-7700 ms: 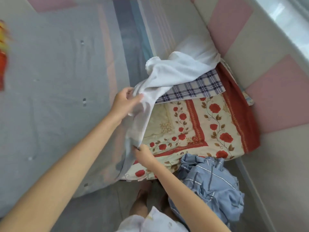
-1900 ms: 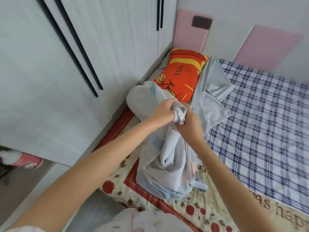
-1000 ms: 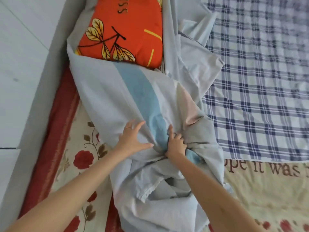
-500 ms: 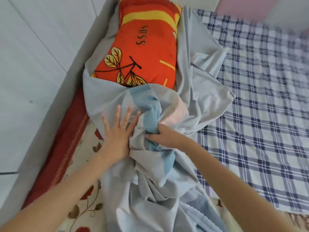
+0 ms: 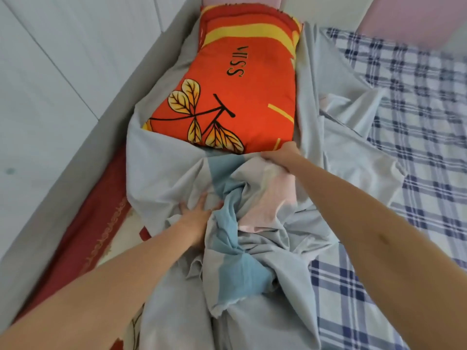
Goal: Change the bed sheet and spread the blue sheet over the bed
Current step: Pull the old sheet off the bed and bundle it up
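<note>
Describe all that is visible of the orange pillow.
The orange pillow looks soft and padded, with yellow stripes, yellow leaves on black stems and black letters. It lies flat, its far end by a pink wall panel. The pale blue sheet bunches along both sides and overlaps its near edge, where the right hand grips the sheet beside its corner.

Position: the head-worn wide-angle camera is looking forward and down over the bed [image 5: 417, 122].
Facing: it is pointing toward the orange pillow [image 5: 242, 92] and pink wall panels [image 5: 417, 16].
Range: it is sitting close above the crumpled pale sheet [image 5: 252, 223].
</note>
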Available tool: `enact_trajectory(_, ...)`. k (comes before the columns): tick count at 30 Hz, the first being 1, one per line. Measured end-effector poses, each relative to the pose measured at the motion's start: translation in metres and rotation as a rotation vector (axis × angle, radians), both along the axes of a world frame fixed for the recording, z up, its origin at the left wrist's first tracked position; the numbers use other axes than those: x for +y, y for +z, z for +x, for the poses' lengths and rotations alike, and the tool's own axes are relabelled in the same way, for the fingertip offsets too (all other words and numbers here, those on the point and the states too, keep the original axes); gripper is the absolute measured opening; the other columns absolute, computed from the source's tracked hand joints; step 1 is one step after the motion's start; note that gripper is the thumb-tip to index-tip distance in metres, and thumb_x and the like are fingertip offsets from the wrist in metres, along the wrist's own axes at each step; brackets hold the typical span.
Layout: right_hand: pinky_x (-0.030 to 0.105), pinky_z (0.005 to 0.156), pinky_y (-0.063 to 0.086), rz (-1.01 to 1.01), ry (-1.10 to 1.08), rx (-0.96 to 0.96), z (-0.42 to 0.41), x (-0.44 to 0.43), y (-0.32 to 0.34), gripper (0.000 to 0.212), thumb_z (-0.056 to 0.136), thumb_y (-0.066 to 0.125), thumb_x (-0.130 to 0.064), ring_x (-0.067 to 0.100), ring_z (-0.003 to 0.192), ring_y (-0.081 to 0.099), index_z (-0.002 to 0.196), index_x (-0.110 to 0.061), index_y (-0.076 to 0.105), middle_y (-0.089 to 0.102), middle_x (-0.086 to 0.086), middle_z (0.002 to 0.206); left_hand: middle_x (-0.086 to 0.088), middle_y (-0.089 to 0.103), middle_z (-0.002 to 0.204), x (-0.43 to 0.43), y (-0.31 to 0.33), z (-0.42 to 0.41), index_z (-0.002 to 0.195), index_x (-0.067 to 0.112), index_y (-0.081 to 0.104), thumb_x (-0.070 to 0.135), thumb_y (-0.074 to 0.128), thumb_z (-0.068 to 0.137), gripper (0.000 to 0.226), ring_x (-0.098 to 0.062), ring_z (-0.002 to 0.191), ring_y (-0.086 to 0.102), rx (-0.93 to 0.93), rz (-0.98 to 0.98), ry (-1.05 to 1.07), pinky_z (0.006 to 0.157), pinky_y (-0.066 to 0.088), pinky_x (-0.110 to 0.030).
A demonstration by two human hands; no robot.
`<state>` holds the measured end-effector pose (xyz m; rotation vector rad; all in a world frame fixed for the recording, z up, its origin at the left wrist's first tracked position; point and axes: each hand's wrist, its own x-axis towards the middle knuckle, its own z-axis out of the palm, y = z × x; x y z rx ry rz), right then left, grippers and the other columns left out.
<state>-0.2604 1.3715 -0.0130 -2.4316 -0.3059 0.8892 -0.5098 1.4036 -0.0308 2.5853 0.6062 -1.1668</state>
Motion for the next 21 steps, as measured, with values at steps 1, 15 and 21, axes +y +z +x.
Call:
enact_trajectory(1,0.037,0.096,0.045,-0.009,0.011,-0.045,0.001,0.003,-0.003,0.070,0.076,0.074,-0.038,0.029,0.114,0.054,0.128,-0.002,0.045,0.054,0.007,0.108,0.002,-0.025,0.156,-0.001,0.007,-0.001,0.148,0.032,-0.017,0.054,0.050,0.089,0.093,-0.033,0.139,-0.030,0.005,-0.012,0.007,0.108,0.000,-0.070)
enact_trajectory(15,0.034,0.073,0.045,0.132,0.110,-0.131,-0.081,-0.067,0.169,0.015,0.065,0.066,0.001,0.031,0.086,0.055,0.066,-0.010,0.056,0.057,0.006,0.083,-0.011,0.047,0.140,-0.033,0.048,-0.033,0.138,0.015,0.045,0.026,0.042,0.100,0.040,-0.030,0.127,0.046,-0.255,-0.039,0.528,0.100,0.040,-0.034)
enact_trajectory(21,0.036,0.061,0.047,-0.028,0.168,-0.083,-0.155,-0.188,0.230,0.019,0.064,0.064,-0.003,0.029,0.069,0.055,0.080,-0.003,0.053,0.056,0.009,0.072,-0.005,0.065,0.103,-0.042,0.125,-0.121,0.100,0.009,0.067,0.002,0.043,0.093,0.026,-0.019,0.090,0.058,-0.568,-0.186,1.027,0.074,0.041,-0.026)
